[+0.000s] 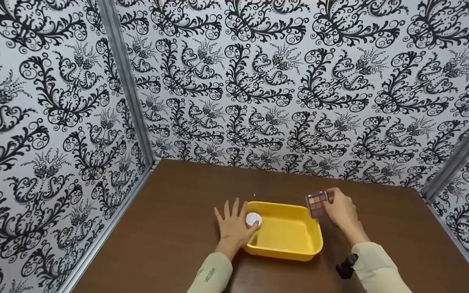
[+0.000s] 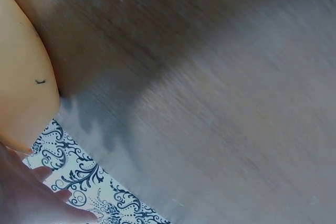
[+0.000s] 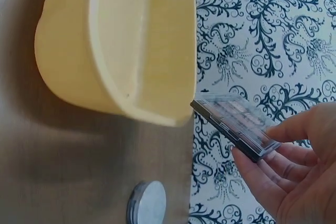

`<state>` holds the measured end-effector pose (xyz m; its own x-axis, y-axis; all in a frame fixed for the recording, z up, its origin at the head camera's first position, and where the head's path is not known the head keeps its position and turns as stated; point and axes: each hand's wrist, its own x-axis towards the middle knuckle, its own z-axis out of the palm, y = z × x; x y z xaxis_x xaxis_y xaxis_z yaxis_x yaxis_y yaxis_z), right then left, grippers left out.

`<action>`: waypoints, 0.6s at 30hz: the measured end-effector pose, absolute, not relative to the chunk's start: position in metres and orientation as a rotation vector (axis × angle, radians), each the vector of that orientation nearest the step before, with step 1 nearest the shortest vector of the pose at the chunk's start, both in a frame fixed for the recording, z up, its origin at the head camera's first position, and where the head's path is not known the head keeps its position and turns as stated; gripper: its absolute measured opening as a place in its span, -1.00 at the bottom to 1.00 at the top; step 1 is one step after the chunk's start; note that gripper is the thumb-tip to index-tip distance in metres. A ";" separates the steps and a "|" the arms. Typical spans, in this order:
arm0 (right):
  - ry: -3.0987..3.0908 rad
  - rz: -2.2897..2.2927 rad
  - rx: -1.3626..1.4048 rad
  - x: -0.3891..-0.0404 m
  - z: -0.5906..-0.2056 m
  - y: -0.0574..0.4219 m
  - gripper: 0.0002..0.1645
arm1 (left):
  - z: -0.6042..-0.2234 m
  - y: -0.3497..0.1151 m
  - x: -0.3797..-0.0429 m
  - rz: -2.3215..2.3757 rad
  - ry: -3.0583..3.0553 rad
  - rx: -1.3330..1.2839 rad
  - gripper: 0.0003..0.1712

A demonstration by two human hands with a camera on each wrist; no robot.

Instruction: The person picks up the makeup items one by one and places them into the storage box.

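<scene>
My right hand (image 1: 342,209) pinches an eyeshadow palette (image 1: 317,204) between thumb and fingers, above the right rim of a yellow plastic tub (image 1: 283,254). In the right wrist view the palette (image 3: 239,121) is tilted, its clear lid over several colour pans. My left hand (image 1: 232,228) is at the tub's left side with its fingers spread straight. Its thumb overlaps a small white round thing (image 1: 253,219), seen against the tub's inside. In the left wrist view, the left hand's fingers (image 2: 44,198) show at the lower left beside the tub's yellow wall (image 2: 26,72).
A round silver-topped tin (image 3: 149,203) stands on the brown table (image 1: 177,195) beside the tub; in the head view it is hidden. Black-and-white patterned walls (image 1: 259,101) enclose the table at the back and sides. A small black device (image 1: 346,266) sits at the right wrist.
</scene>
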<state>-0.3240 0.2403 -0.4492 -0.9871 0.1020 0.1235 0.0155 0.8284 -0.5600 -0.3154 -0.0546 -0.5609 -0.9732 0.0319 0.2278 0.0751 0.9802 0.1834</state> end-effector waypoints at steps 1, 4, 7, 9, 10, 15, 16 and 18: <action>-2.864 0.890 -0.094 -0.324 -0.451 0.238 -0.49 | -0.561 -0.055 -0.315 -0.283 -2.904 -0.082 -0.03; -2.868 0.907 -0.083 -0.324 -0.457 0.232 -0.49 | -0.561 -0.055 -0.314 -0.287 -2.904 -0.088 -0.03; -2.875 0.913 -0.057 -0.323 -0.463 0.226 -0.50 | -0.561 -0.054 -0.313 -0.289 -2.907 -0.090 -0.04; -2.872 0.920 -0.040 -0.323 -0.467 0.223 -0.52 | -0.561 -0.054 -0.313 -0.291 -2.908 -0.092 -0.04; -2.869 0.929 -0.033 -0.323 -0.468 0.221 -0.52 | -0.561 -0.054 -0.313 -0.289 -2.908 -0.092 -0.04; -2.871 0.996 0.002 -0.320 -0.476 0.210 -0.53 | -0.560 -0.055 -0.314 -0.262 -2.915 -0.083 -0.03; -2.873 1.007 0.013 -0.319 -0.478 0.208 -0.53 | -0.560 -0.055 -0.314 -0.257 -2.917 -0.084 -0.03; -2.889 1.011 0.050 -0.317 -0.482 0.203 -0.53 | -0.559 -0.055 -0.314 -0.256 -2.924 -0.083 -0.02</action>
